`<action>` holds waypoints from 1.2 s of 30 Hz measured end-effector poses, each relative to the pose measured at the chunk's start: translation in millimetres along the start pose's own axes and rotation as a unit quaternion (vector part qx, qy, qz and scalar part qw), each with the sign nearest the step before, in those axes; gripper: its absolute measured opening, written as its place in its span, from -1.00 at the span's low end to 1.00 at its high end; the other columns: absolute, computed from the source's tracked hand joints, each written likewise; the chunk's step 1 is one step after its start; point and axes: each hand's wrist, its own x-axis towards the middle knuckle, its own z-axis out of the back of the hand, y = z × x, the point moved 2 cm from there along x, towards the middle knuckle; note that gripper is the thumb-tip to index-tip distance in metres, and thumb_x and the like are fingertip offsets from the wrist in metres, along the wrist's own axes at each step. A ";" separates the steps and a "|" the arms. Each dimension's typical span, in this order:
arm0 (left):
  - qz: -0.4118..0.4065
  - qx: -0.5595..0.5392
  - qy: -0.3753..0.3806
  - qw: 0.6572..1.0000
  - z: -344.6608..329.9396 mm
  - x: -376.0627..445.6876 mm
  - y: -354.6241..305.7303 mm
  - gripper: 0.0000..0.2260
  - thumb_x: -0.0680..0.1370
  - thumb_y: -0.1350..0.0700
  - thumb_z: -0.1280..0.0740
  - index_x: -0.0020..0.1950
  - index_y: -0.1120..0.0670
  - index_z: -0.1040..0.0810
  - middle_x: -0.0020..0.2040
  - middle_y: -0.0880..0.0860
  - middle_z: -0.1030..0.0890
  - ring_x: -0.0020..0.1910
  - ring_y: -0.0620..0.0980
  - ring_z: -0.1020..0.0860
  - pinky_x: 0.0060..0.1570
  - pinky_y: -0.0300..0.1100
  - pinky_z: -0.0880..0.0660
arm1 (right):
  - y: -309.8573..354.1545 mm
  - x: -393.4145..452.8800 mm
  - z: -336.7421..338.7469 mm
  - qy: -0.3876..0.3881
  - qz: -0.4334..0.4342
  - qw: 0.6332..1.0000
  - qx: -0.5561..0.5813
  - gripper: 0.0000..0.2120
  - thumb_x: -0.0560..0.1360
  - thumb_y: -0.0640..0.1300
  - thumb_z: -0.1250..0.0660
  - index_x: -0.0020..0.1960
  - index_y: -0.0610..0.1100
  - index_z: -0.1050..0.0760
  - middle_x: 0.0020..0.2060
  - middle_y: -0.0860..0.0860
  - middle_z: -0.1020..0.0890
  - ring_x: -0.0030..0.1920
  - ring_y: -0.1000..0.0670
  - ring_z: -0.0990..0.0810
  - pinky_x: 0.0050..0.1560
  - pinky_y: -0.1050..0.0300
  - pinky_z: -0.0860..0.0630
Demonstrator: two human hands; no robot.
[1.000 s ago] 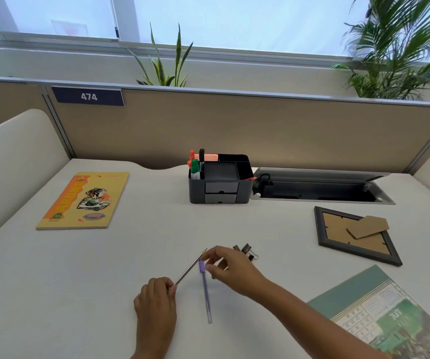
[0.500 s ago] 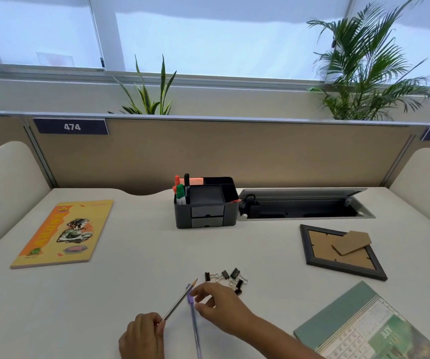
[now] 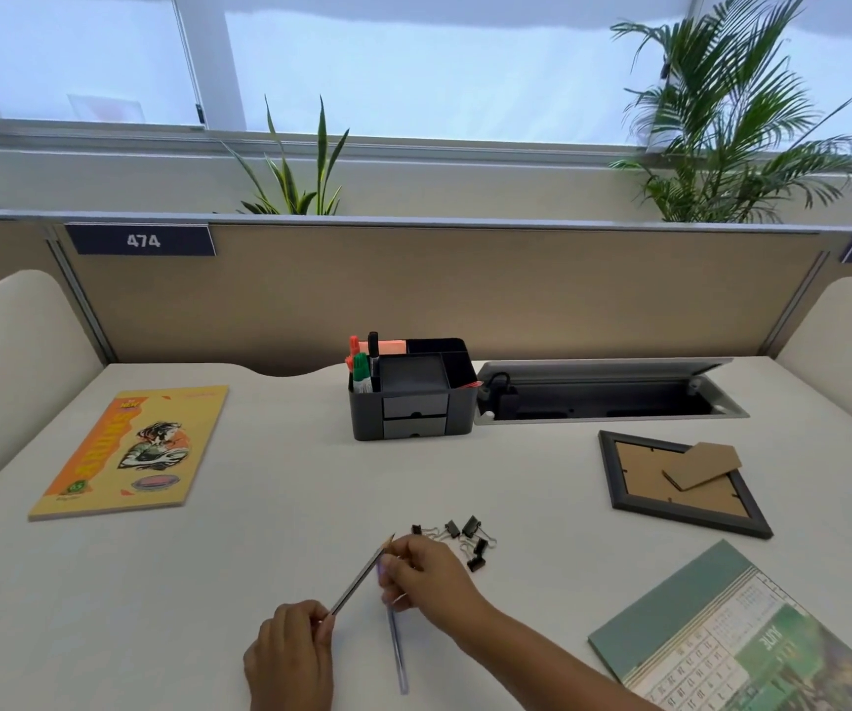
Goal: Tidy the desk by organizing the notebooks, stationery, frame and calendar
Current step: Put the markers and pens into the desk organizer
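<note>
My left hand point(image 3: 290, 654) pinches the lower end of a grey pencil point(image 3: 359, 577) that slants up to the right. My right hand point(image 3: 426, 577) pinches the top of a purple pen point(image 3: 398, 651), whose body trails back toward me on the desk. Several black binder clips point(image 3: 465, 538) lie just beyond my right hand. A yellow notebook point(image 3: 131, 451) lies at the left. A dark organizer point(image 3: 413, 397) with markers stands at the back centre. A black picture frame point(image 3: 683, 484) lies face down at the right, and a green calendar point(image 3: 736, 638) lies at the near right.
An open cable tray point(image 3: 603, 397) is sunk into the desk right of the organizer. A beige partition point(image 3: 439, 289) closes off the back, with plants behind it. Cream side panels point(image 3: 8, 361) flank the white desk point(image 3: 285, 505).
The camera has tilted up, so the hands sit lower in view. Both hands keep their hold on the pencil and the pen, in almost the same place on the desk.
</note>
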 end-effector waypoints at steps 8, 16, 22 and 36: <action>0.002 -0.003 0.041 0.999 4.3 5.5 0.8 -0.71 0.56 -0.23 0.12 -0.22 -0.16 -0.25 -0.47 -0.03 -0.48 -0.44 -0.04 -0.40 -0.44 -0.40 -0.08 | 19.4 3.9 -0.2 0.064 0.009 0.997 0.048 -0.91 0.55 -0.19 -0.22 -0.01 -0.10 -0.49 -0.28 0.00 -0.57 -0.36 0.12 -0.56 -0.26 0.25 -0.54; 0.021 0.062 0.065 0.996 -1.7 -0.2 -3.3 -0.47 0.50 -0.34 0.14 0.11 0.00 -0.39 -0.21 0.02 -0.63 -0.23 0.05 -0.59 -0.30 -0.05 -0.49 | 80.2 23.1 64.9 -0.106 0.136 0.984 0.035 -0.79 0.61 -0.17 -0.07 0.06 -0.12 -0.48 -0.17 -0.02 -0.60 -0.25 0.10 -0.58 -0.16 0.21 -0.55; 0.023 0.104 0.087 0.990 -7.1 -3.0 -2.6 -0.47 0.52 -0.30 0.17 0.12 0.00 -0.38 -0.16 0.07 -0.65 -0.05 -0.05 -0.38 -0.28 0.03 -0.51 | 109.6 49.4 135.1 -0.324 0.228 0.917 -0.046 -0.78 0.61 -0.12 -0.06 0.09 -0.05 -0.48 -0.15 0.04 -0.61 -0.20 0.08 -0.58 -0.19 0.38 -0.47; 0.007 0.094 0.086 0.992 -2.7 -0.7 -2.9 -0.56 0.54 -0.27 0.18 0.01 -0.05 -0.37 -0.12 0.02 -0.64 -0.02 -0.07 -0.39 -0.20 -0.03 -0.46 | 104.1 110.1 159.2 -0.304 0.120 0.923 -0.205 -0.79 0.57 -0.04 -0.07 0.04 0.07 -0.47 -0.19 0.09 -0.60 -0.10 -0.06 -0.58 0.13 -0.19 -0.45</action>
